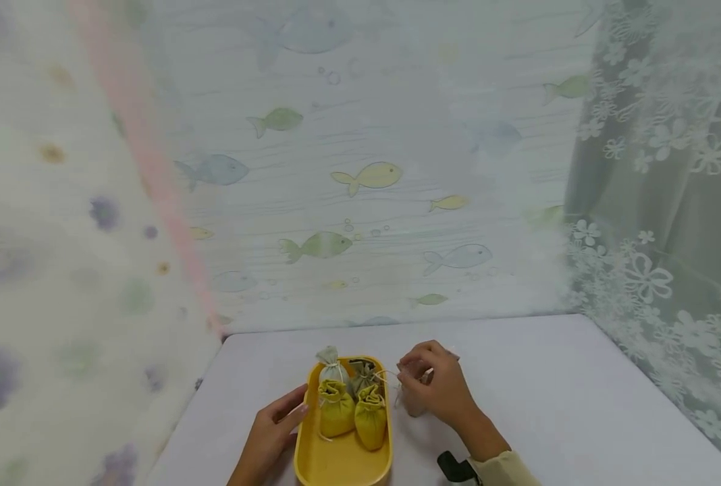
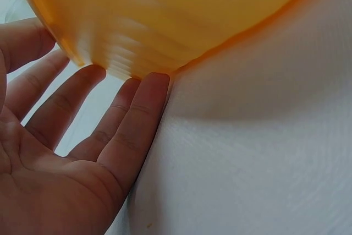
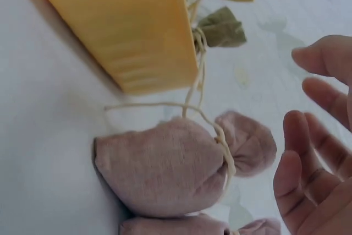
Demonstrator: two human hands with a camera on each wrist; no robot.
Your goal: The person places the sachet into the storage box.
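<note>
My left hand (image 1: 271, 428) rests its nearly straight fingers against the side of a yellow oblong tray (image 1: 336, 466); in the left wrist view, its fingertips (image 2: 157, 83) touch the outer wall. Inside the tray stand two yellow drawstring pouches (image 1: 370, 425), a pale grey-green pouch (image 1: 333, 370) and an olive pouch (image 1: 362, 378). Just right of the tray, my right hand (image 1: 439, 385) hovers with loosely bent fingers beside a dusty-pink drawstring pouch (image 3: 165, 169). A gap shows between those fingers and the pouch's gathered neck in the right wrist view. The head view partly hides this pouch behind the hand.
A second pink pouch (image 3: 176, 225) lies beside the first. Loose cream cords (image 3: 159, 104) trail between the pouches and the tray. A white-covered table (image 1: 549, 405) carries everything, with a fish-print curtain (image 1: 385, 270) behind and a lace curtain (image 1: 670, 304) to the right.
</note>
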